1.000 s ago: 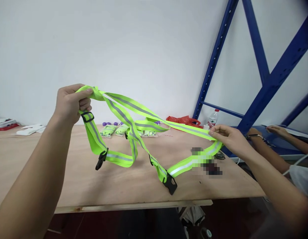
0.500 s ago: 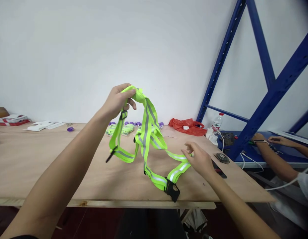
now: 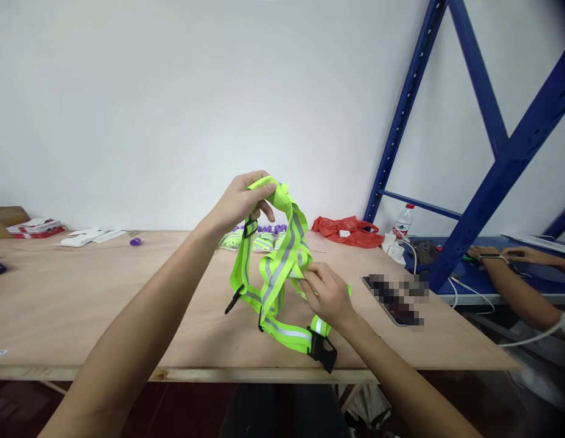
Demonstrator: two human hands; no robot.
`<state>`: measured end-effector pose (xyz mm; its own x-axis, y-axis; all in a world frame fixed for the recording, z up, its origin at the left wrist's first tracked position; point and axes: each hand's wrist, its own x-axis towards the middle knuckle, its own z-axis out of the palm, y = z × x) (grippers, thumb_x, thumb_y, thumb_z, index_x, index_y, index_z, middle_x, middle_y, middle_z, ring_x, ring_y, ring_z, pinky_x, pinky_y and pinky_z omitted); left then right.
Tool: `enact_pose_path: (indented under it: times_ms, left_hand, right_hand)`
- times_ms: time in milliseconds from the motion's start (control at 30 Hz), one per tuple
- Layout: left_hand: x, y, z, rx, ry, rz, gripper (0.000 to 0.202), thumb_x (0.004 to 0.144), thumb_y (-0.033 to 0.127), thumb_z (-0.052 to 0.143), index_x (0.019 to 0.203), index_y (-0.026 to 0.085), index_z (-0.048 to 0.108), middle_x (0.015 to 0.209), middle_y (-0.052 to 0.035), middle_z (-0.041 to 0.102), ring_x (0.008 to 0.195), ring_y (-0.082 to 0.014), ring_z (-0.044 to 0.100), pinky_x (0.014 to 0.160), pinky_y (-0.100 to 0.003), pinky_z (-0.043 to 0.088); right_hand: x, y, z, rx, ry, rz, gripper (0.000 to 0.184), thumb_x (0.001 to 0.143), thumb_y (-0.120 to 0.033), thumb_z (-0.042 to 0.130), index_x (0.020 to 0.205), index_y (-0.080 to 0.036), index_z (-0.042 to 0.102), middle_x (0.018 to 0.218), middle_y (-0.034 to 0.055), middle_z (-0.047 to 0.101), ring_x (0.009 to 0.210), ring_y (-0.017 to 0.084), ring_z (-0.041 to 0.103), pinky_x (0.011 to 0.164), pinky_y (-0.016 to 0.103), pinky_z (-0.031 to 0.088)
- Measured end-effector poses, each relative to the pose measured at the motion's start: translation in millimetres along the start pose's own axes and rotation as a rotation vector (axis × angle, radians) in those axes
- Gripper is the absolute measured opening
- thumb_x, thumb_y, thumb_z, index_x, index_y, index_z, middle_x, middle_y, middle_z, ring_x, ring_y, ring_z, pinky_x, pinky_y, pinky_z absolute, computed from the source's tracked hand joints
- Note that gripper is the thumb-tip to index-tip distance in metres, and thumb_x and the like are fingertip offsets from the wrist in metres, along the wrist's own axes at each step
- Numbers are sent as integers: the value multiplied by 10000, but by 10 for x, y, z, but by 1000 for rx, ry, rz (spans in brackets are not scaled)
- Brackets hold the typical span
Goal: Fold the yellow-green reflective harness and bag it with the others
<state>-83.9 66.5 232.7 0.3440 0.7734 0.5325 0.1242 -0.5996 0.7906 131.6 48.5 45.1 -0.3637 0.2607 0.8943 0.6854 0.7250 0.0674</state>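
Reflective strap harness (image 3: 288, 249) is hanging over the wooden table (image 3: 195, 334).
In the head view, the left hand (image 3: 246, 199) is gripping its top and the right hand (image 3: 329, 293) is pinching it lower down, above the black buckle (image 3: 316, 348). The harness is partly blocking bagged green straps (image 3: 263, 244) and purple pieces (image 3: 270, 229) behind; a red bag (image 3: 344, 230) is lying near a bottle (image 3: 403, 221), and a phone (image 3: 387, 302) is lying just beyond the right hand.

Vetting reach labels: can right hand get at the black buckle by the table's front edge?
Probably yes: the black buckle looks uncovered, near the right hand, though that hand pinches green webbing.
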Motion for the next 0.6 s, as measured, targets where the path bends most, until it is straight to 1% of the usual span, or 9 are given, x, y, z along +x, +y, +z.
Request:
enact_pose_path:
  times_ms: [67, 167, 233, 333, 400, 433, 467, 533, 600]
  left_hand:
    - [-13, -26, 36, 83, -43, -19, 219, 875, 341, 627, 799, 149, 553, 748, -53, 675, 503, -111, 636, 369, -183, 311]
    - [-40, -68, 139, 200, -114, -25, 193, 878, 322, 612, 794, 152, 579, 740, -36, 657, 509, -109, 625, 423, -200, 390]
    - [-59, -81, 222, 247, -155, -16, 189, 881, 314, 598, 780, 155, 585, 753, -34, 650, 544, -118, 633, 484, -222, 447]
    - [-74, -72, 331, 249, -220, -1, 189, 883, 316, 583, 773, 162, 582, 748, -24, 636, 570, -125, 629, 532, -239, 472]
    - [-74, -54, 381, 215, -285, 14, 190, 885, 326, 580, 786, 165, 589, 726, -13, 622, 563, -123, 615, 539, -242, 473]
    - [-73, -44, 401, 191, -320, 24, 190, 886, 331, 580, 795, 165, 594, 716, -9, 615, 561, -121, 606, 543, -243, 473]
    - [-73, -35, 419, 167, -353, 35, 193, 887, 336, 580, 801, 165, 598, 704, -5, 607, 557, -120, 597, 544, -243, 472]
    - [-77, -22, 452, 129, -405, 48, 196, 885, 344, 583, 805, 166, 598, 680, 3, 589, 542, -117, 575, 533, -241, 461]
    - [-86, -17, 479, 114, -436, 41, 194, 880, 347, 588, 803, 169, 595, 662, 10, 572, 521, -113, 555, 511, -238, 443]
  right_hand:
    - [69, -15, -58, 119, 2, 71, 205, 947, -162, 467, 940, -192, 670, 914, 94, 681, 851, 199, 638, 720, 297, 492]
    - [180, -45, -123, 288, -37, 235, 198, 954, -196, 470, 936, -218, 666, 813, 61, 674, 756, 192, 635, 689, 309, 500]
    - [247, -51, -146, 318, -38, 304, 200, 951, -213, 472, 914, -234, 668, 796, 55, 671, 740, 197, 630, 689, 324, 501]
    - [330, -23, -143, 280, -40, 270, 204, 928, -224, 478, 877, -241, 675, 909, 88, 695, 875, 241, 638, 776, 375, 501]
    - [373, 17, -107, 292, -118, 244, 189, 924, -257, 490, 874, -243, 672, 987, 93, 698, 959, 259, 630, 818, 387, 495]
    - [394, 42, -75, 316, -172, 262, 185, 930, -283, 491, 878, -243, 664, 988, 84, 697, 954, 256, 632, 806, 377, 495]
    - [415, 71, -34, 347, -227, 300, 194, 940, -314, 484, 874, -240, 650, 950, 69, 693, 907, 243, 636, 767, 358, 496]
    - [467, 142, 72, 385, -319, 394, 244, 955, -366, 454, 825, -229, 608, 797, 34, 654, 732, 204, 611, 646, 316, 472]
    - [537, 227, 190, 372, -376, 420, 280, 943, -379, 456, 738, -218, 559, 658, 11, 580, 606, 177, 540, 575, 299, 429]
